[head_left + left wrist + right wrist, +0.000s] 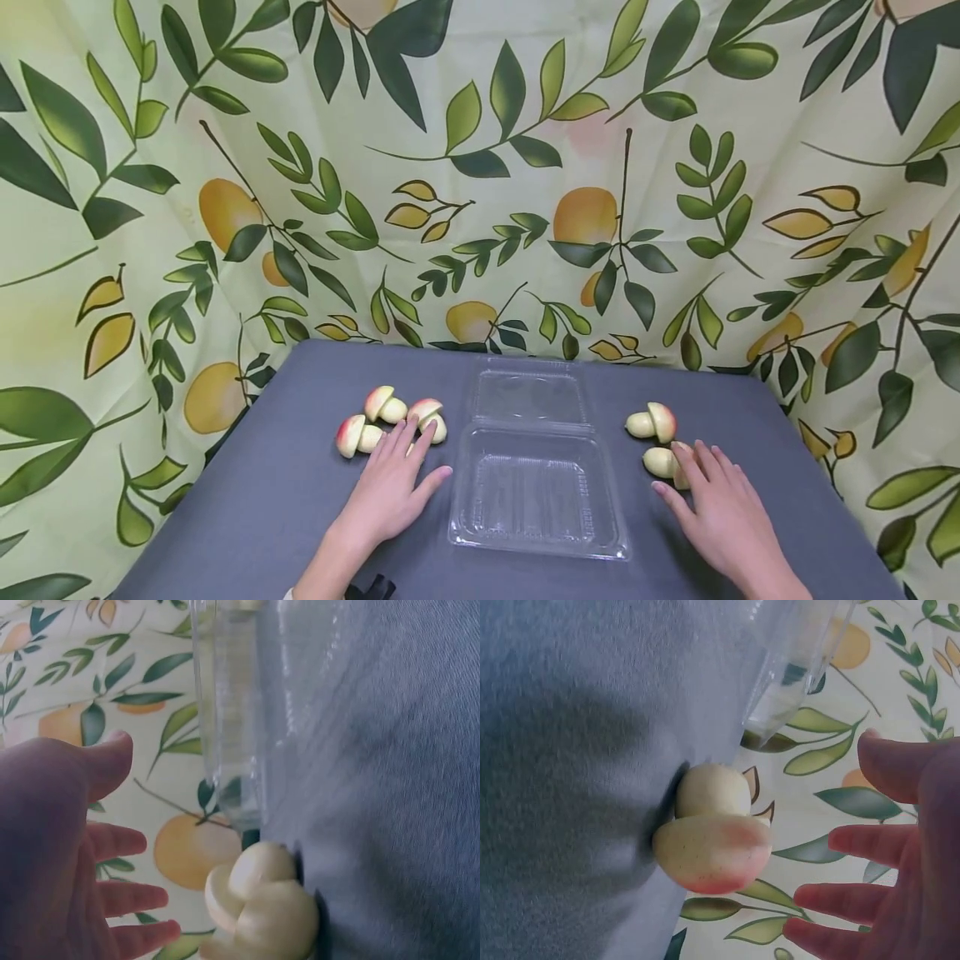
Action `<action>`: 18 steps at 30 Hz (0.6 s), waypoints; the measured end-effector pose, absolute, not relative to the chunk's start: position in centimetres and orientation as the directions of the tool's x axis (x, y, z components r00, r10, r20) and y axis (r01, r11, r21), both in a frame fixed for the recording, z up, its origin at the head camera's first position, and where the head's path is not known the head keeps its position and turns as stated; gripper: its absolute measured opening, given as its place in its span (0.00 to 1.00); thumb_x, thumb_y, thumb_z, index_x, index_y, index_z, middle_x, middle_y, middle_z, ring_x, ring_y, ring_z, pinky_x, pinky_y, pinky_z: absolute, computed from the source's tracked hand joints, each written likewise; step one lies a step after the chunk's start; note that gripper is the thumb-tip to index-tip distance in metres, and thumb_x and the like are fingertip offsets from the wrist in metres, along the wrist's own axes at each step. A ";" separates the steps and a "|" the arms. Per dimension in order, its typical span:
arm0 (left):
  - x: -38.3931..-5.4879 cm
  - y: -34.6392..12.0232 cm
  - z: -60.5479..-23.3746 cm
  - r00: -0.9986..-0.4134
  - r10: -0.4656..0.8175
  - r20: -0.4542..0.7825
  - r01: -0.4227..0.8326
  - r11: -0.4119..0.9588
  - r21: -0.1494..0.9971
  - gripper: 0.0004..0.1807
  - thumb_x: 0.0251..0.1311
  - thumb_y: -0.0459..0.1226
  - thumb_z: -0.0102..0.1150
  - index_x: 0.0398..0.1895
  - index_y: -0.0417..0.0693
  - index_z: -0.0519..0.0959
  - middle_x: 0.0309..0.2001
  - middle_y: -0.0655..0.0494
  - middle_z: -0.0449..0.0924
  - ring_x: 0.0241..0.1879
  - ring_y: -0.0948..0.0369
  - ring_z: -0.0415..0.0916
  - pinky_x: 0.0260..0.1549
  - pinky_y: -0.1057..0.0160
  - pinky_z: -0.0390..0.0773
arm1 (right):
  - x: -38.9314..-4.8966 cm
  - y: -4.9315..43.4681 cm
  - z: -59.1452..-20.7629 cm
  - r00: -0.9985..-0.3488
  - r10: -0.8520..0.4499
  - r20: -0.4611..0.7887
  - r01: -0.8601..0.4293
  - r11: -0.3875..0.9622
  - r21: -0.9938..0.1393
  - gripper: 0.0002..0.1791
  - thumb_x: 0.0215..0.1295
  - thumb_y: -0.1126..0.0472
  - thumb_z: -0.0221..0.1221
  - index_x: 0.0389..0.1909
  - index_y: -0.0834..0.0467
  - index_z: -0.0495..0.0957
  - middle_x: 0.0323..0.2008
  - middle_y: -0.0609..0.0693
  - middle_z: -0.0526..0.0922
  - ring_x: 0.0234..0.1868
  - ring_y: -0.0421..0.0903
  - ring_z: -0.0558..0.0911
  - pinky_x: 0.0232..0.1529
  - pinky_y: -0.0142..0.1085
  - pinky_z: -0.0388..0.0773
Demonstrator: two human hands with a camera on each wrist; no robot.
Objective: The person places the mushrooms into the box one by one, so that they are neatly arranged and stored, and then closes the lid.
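My left hand reaches over a cluster of toy mushrooms with red-tinged caps and cream stems. In that cluster lie a left mushroom, a far mushroom and a right mushroom; the fingers partly cover the near side. Apart from the pale mushrooms, the left fingers are spread in the left wrist view. On the other side, my right hand hovers by a near mushroom, hiding part of its cap. Beyond it lies another mushroom. The right wrist view has a mushroom apart from the extended fingers.
Between the hands, a clear plastic clamshell box lies with its lid folded back away from me. The grey table ends at a leaf-and-fruit patterned cloth. A small black object shows at the front edge.
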State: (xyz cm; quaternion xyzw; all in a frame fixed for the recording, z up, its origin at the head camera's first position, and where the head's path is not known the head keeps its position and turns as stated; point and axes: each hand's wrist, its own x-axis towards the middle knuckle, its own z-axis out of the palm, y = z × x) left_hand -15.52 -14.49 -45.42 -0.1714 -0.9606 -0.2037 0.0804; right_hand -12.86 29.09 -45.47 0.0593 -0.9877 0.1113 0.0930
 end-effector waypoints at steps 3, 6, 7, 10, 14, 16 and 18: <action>-15.6 -13.8 -45.5 -0.916 0.318 0.244 0.392 0.837 0.382 0.36 0.72 0.55 0.53 0.74 0.42 0.67 0.73 0.35 0.62 0.73 0.36 0.57 0.69 0.35 0.57 | -12.9 29.6 -45.3 -0.972 -0.079 0.221 -0.128 0.968 -0.218 0.37 0.72 0.42 0.59 0.66 0.69 0.70 0.63 0.80 0.67 0.64 0.78 0.65 0.59 0.71 0.63; -15.7 -13.3 -45.6 -0.907 0.332 0.260 0.414 0.820 0.396 0.35 0.72 0.54 0.54 0.74 0.42 0.68 0.72 0.37 0.64 0.71 0.38 0.61 0.68 0.38 0.60 | -13.0 29.9 -45.1 -0.973 -0.049 0.224 -0.106 0.963 -0.248 0.36 0.72 0.44 0.60 0.65 0.70 0.70 0.62 0.79 0.68 0.61 0.78 0.68 0.53 0.71 0.67; -15.8 -13.1 -45.7 -0.906 0.335 0.259 0.416 0.816 0.402 0.35 0.72 0.53 0.55 0.74 0.43 0.68 0.72 0.37 0.64 0.71 0.39 0.62 0.68 0.39 0.61 | -13.1 30.1 -45.1 -0.974 -0.040 0.222 -0.098 0.961 -0.259 0.35 0.72 0.45 0.60 0.65 0.70 0.70 0.61 0.79 0.68 0.60 0.78 0.69 0.52 0.71 0.68; -15.9 -12.7 -45.8 -0.910 0.339 0.237 0.411 0.800 0.436 0.35 0.72 0.54 0.54 0.74 0.44 0.67 0.72 0.38 0.65 0.71 0.39 0.62 0.68 0.40 0.63 | -13.4 30.5 -45.1 -0.977 -0.014 0.211 -0.077 0.952 -0.296 0.35 0.73 0.46 0.59 0.65 0.71 0.70 0.61 0.77 0.70 0.58 0.77 0.70 0.50 0.71 0.69; -16.1 -12.3 -45.9 -0.920 0.343 0.191 0.392 0.770 0.503 0.35 0.73 0.54 0.54 0.75 0.44 0.66 0.73 0.37 0.64 0.70 0.38 0.62 0.66 0.36 0.63 | -13.7 30.9 -45.1 -0.987 0.020 0.159 -0.038 0.935 -0.352 0.38 0.75 0.41 0.54 0.67 0.71 0.68 0.62 0.75 0.70 0.59 0.76 0.70 0.49 0.71 0.69; -16.2 -12.1 -46.0 -0.922 0.343 0.181 0.386 0.758 0.527 0.34 0.73 0.53 0.54 0.75 0.45 0.67 0.72 0.37 0.64 0.70 0.38 0.62 0.65 0.35 0.64 | -13.9 31.0 -44.9 -0.993 0.041 0.107 -0.003 0.926 -0.378 0.40 0.75 0.39 0.53 0.69 0.71 0.66 0.63 0.75 0.68 0.61 0.76 0.69 0.48 0.72 0.68; -16.3 -11.9 -46.1 -0.922 0.347 0.173 0.384 0.748 0.542 0.34 0.73 0.53 0.54 0.75 0.45 0.67 0.72 0.37 0.64 0.70 0.38 0.63 0.64 0.35 0.65 | -14.2 31.0 -44.8 -0.996 0.058 0.064 0.028 0.918 -0.396 0.43 0.75 0.37 0.52 0.70 0.71 0.65 0.64 0.75 0.67 0.62 0.76 0.68 0.48 0.73 0.68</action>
